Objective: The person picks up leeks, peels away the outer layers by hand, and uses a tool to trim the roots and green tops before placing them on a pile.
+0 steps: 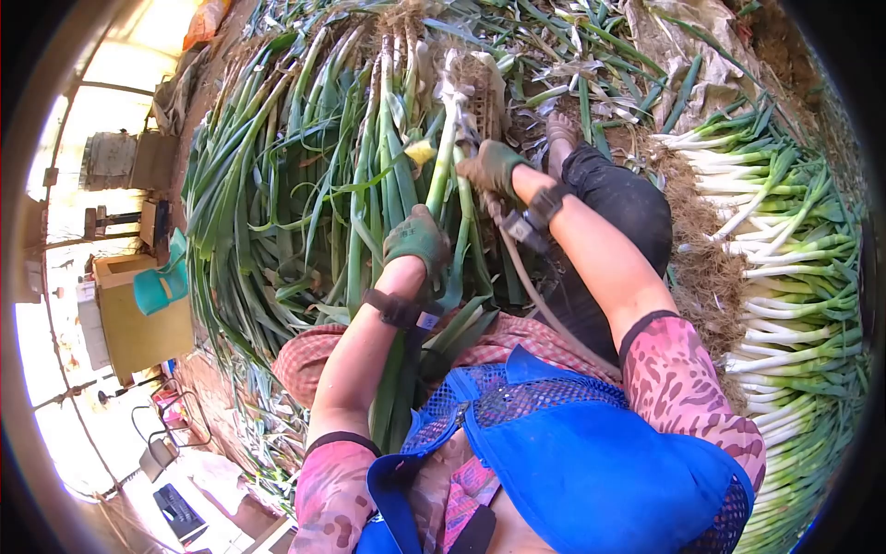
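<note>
My left hand (417, 242), in a green glove, is closed around the green stalk of a long leek (443, 171) whose white end points away from me. To its right my right hand (496, 170), also gloved, is closed on a dark tool (519, 228) with a pale hose (526, 282) running back toward my lap. The tool lies close beside the leek's stalk; its front end is hard to make out. Uncleaned leeks (277, 157) with long green leaves are heaped under and left of my hands.
Leeks with white stems (766, 249) lie in a long row at the right, beside a strip of cut roots (706, 268). My bent leg (623, 198) is between. Leaf scraps (591, 65) litter the ground ahead. A teal container (159, 288) and boxes stand at the left.
</note>
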A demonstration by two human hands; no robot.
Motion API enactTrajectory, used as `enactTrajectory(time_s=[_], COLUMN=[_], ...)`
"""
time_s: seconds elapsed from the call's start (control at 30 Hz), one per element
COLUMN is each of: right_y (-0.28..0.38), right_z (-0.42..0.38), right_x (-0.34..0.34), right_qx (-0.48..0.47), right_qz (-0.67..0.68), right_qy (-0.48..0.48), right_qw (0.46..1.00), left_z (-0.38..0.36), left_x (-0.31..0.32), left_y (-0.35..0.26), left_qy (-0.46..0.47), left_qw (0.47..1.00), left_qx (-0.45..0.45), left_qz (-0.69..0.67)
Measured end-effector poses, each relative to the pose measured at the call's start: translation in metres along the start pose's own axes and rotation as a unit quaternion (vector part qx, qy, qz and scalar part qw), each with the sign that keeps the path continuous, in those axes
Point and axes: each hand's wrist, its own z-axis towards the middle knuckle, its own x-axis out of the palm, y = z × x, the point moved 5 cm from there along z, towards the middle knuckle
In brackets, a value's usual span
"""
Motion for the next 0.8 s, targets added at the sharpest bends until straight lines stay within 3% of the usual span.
enactTrajectory(time_s=[0.03,0.13,0.23,0.37,0.4,0.43,0.47,0.53,0.63,0.8], right_y=[-0.002,-0.024,-0.003,0.002,0.002,0.003,0.004,0.001,0.006,0.006], right_z=[0.027,0.083,0.024,0.012,0.010,0.008,0.007,0.012,0.012,0.012], right_x=[-0.003,-0.001,-0.015,0.002,0.007,0.011,0.014,0.018,0.018,0.018], right_qx=[-0.063,-0.127,-0.061,-0.035,-0.022,-0.020,-0.019,-0.028,-0.018,-0.026], right_qz=[-0.087,-0.116,-0.078,-0.099,-0.102,-0.097,-0.093,-0.096,-0.099,-0.090], right_qy=[-0.049,-0.057,-0.044,0.007,0.019,0.022,0.024,0.038,0.025,0.006], right_qw=[0.993,0.983,0.994,0.994,0.994,0.995,0.995,0.994,0.995,0.996], left_z=[-0.002,-0.003,0.000,0.035,0.060,0.072,0.090,0.135,0.182,0.190], left_x=[-0.001,-0.002,0.001,-0.011,-0.019,-0.044,-0.060,-0.073,-0.064,-0.073], left_y=[0.000,0.001,0.002,0.015,0.025,0.024,0.023,0.029,0.034,0.033], left_qy=[-0.003,-0.001,0.017,0.066,0.039,-0.096,-0.142,-0.216,-0.144,-0.144], left_qw=[1.000,1.000,0.999,0.996,0.997,0.993,0.983,0.976,0.983,0.979], left_qx=[0.001,0.002,0.014,0.046,0.061,0.061,0.081,-0.008,-0.114,-0.144], left_qz=[-0.006,-0.025,-0.029,0.034,0.013,-0.041,-0.079,-0.013,0.025,0.006])
